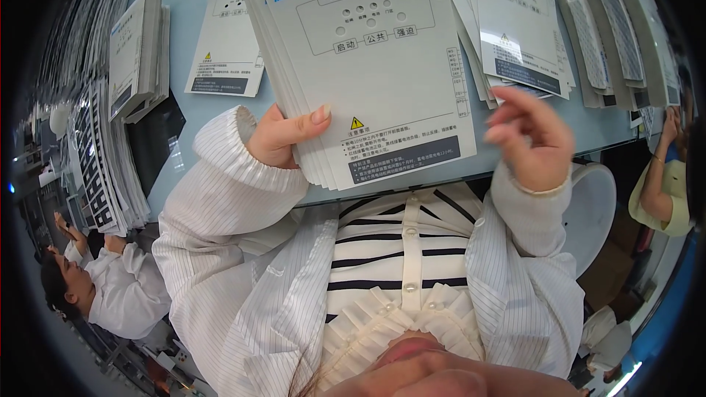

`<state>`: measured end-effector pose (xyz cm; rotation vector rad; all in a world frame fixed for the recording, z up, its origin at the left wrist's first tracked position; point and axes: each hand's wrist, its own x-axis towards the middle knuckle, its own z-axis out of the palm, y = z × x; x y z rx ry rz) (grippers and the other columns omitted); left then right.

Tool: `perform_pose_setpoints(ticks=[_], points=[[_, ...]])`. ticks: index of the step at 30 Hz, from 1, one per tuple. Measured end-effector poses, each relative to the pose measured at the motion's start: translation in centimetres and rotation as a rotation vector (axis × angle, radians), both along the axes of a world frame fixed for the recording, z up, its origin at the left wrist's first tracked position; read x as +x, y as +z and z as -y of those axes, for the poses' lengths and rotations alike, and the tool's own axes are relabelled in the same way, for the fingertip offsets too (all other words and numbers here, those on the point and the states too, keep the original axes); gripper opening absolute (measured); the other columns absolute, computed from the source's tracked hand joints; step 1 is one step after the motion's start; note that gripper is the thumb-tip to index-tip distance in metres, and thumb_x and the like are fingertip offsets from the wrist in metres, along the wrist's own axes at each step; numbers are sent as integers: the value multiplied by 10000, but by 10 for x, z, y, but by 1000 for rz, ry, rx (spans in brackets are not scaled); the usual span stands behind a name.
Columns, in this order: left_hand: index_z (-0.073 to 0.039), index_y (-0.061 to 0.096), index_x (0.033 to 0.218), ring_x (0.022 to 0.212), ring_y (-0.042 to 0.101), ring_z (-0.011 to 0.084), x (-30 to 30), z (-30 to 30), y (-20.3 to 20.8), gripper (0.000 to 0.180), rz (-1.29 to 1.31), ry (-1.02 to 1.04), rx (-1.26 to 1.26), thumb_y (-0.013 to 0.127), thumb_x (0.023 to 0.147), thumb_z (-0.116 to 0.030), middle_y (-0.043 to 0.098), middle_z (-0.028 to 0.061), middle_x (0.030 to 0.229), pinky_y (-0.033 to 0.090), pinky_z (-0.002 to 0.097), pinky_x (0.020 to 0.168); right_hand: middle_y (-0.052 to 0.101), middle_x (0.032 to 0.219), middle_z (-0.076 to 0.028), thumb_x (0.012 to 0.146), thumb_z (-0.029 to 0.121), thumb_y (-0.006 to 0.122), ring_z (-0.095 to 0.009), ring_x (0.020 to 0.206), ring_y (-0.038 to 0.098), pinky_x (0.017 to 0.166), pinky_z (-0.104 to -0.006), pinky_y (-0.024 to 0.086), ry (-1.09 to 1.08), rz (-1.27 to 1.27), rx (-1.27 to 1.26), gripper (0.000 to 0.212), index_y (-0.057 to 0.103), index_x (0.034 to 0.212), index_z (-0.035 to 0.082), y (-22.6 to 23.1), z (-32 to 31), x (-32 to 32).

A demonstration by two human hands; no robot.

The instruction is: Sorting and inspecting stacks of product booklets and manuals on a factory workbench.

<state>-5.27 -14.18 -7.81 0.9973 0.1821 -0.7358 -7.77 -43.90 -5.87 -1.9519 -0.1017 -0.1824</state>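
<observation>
While only the left hand (285,136) grips the fanned stack of panels (382,88) over the edge of the tabletop (184,116), we judge loose ones could slip; the right hand (535,140) looks empty, half-curled.

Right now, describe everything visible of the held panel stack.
The panel stack is pale, glossy, slightly tilted, its rectangular pieces fanned leftward. Blue and black print, circles, a yellow triangle and a dark block mark its face. The left hand grips its lower left edge, thumb on top, over the table.
</observation>
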Motion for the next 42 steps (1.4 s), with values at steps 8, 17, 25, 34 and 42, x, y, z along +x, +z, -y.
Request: perform_pose_setpoints(ticks=[8, 17, 25, 34, 42], points=[[-54, 383, 1288, 1085, 528, 298, 1, 3, 3, 623, -10, -9, -25, 684, 764, -209, 527, 160, 1189, 470, 433, 873, 626, 769, -36, 721, -5, 703, -30, 571, 496, 486, -148, 360, 151, -311, 135, 294, 602, 995, -45, 0, -21, -6], [-50, 401, 1273, 1081, 524, 291, 1, 2, 5, 618, -10, -43, 2, 690, 759, -237, 532, 158, 1174, 472, 430, 864, 618, 769, -11, 784, 44, 669, -19, 564, 462, 469, -146, 303, -215, -108, 234, 232, 611, 1000, -17, -5, 9, 6], [-51, 374, 1290, 1109, 492, 310, 3, 2, 7, 678, -50, -49, 2, 707, 735, -253, 499, 174, 1200, 451, 435, 883, 593, 787, -2, 764, 79, 710, -18, 540, 417, 529, -149, 348, -531, 106, -19, 268, 636, 1005, -11, -22, 55, 32], [-19, 310, 1325, 1132, 462, 353, 10, -6, 9, 787, -132, -139, -106, 627, 625, -187, 452, 225, 1231, 394, 481, 939, 545, 791, 8, 755, 61, 710, -26, 604, 437, 587, -151, 371, -561, 258, -351, 248, 651, 988, 0, -15, 34, 26], [-12, 292, 1330, 1129, 459, 379, 10, -6, 12, 784, -149, -137, -54, 611, 637, -192, 435, 236, 1244, 390, 478, 947, 635, 803, -68, 716, 0, 703, -47, 601, 533, 541, -157, 409, 299, -253, -10, 276, 623, 978, -33, 3, -15, 1]])
